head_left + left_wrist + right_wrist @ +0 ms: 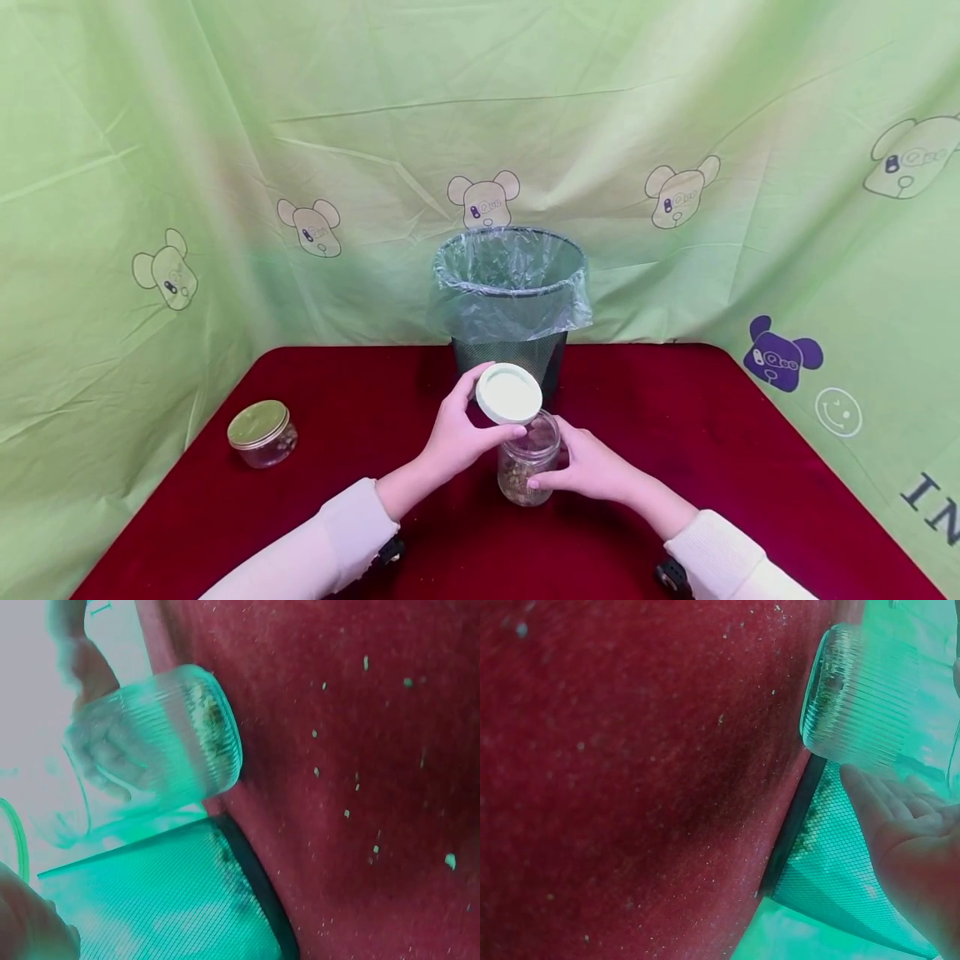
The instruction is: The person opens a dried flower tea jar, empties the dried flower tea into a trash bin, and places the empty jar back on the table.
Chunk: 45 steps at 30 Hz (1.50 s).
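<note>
In the head view my left hand [467, 435] pinches a round white lid [510, 393] by its edge, tilted above the mouth of a clear ribbed jar [519, 477]. My right hand [596, 463] grips that jar from the right side, thumb at the front. Small dry brownish bits lie at the bottom of the jar. The left wrist view has the jar [161, 742] on its side in the picture, with part of my left hand [34, 919] at the lower left. In the right wrist view, the fingers of my right hand [907, 840] lie along the jar [862, 697].
Behind the jar stands a black mesh bin [510, 350] lined with a clear plastic bag [517, 312]. A squat jar with a gold-coloured lid [258, 423] sits at the left on the red tablecloth [360, 400]. Tiny pale crumbs dot the cloth. A green printed curtain [390, 100] hangs behind.
</note>
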Each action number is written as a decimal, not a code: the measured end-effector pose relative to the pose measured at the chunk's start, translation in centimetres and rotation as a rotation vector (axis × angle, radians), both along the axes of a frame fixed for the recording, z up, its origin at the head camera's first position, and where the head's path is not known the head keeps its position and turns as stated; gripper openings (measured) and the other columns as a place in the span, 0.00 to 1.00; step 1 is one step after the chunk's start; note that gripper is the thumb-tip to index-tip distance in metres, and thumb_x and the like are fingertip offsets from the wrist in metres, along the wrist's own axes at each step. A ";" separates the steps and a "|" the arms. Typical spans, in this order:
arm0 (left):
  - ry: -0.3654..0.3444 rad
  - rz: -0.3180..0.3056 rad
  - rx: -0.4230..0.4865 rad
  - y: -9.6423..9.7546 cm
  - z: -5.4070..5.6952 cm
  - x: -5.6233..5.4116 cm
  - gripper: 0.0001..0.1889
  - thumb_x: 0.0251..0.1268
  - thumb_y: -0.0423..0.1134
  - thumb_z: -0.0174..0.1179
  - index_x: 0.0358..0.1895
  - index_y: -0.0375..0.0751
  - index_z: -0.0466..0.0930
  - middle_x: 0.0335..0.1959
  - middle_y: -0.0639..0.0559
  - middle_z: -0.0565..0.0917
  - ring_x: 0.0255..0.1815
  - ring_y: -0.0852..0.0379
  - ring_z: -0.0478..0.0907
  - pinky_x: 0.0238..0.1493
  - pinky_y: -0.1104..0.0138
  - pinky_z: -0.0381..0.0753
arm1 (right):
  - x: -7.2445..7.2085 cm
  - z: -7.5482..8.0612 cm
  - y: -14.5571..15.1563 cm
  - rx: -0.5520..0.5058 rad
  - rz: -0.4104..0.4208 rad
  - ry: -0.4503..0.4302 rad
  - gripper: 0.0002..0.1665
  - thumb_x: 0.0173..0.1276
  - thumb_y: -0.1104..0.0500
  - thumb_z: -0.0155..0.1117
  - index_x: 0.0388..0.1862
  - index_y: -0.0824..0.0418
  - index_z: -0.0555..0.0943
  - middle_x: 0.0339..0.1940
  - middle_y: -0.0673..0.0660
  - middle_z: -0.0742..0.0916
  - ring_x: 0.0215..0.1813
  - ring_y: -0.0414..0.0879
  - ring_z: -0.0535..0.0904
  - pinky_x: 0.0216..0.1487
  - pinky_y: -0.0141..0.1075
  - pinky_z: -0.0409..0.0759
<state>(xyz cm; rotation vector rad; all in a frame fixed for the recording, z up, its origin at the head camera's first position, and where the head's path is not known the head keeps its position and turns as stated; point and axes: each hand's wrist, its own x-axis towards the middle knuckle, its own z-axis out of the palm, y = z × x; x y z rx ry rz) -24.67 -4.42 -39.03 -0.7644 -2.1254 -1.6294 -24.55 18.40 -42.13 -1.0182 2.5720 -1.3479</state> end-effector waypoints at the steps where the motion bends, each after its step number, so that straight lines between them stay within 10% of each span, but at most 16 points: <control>1: 0.001 0.002 0.007 -0.1 0.2 0.0 0.44 0.42 0.37 0.79 0.67 0.42 0.68 0.60 0.53 0.77 0.61 0.56 0.72 0.62 0.57 0.70 | 0.0 0.0 0.0 -0.006 0.002 -0.003 0.50 0.55 0.48 0.77 0.69 0.64 0.63 0.54 0.58 0.84 0.53 0.47 0.81 0.51 0.37 0.80; 19: -0.024 0.086 0.022 -2.5 4.3 2.0 0.42 0.41 0.25 0.76 0.65 0.24 0.65 0.58 0.37 0.77 0.58 0.43 0.73 0.60 0.52 0.70 | 0.1 0.1 -0.1 -0.024 -0.015 -0.044 0.49 0.54 0.51 0.78 0.68 0.68 0.64 0.60 0.65 0.78 0.57 0.56 0.78 0.51 0.37 0.80; 30: -0.051 0.115 -0.017 -4.4 0.3 -1.3 0.45 0.39 0.31 0.79 0.66 0.37 0.67 0.60 0.43 0.76 0.61 0.48 0.72 0.64 0.51 0.66 | 0.1 0.2 -0.2 -0.024 -0.015 -0.046 0.49 0.55 0.52 0.77 0.68 0.70 0.63 0.60 0.66 0.78 0.58 0.56 0.78 0.51 0.36 0.79; 45: -0.161 0.173 -0.169 -5.8 -2.2 -3.1 0.43 0.38 0.44 0.80 0.63 0.41 0.71 0.54 0.49 0.79 0.58 0.52 0.72 0.62 0.46 0.66 | 0.1 0.1 -0.2 -0.014 -0.020 -0.043 0.47 0.55 0.51 0.77 0.66 0.70 0.65 0.59 0.65 0.79 0.58 0.54 0.78 0.51 0.36 0.79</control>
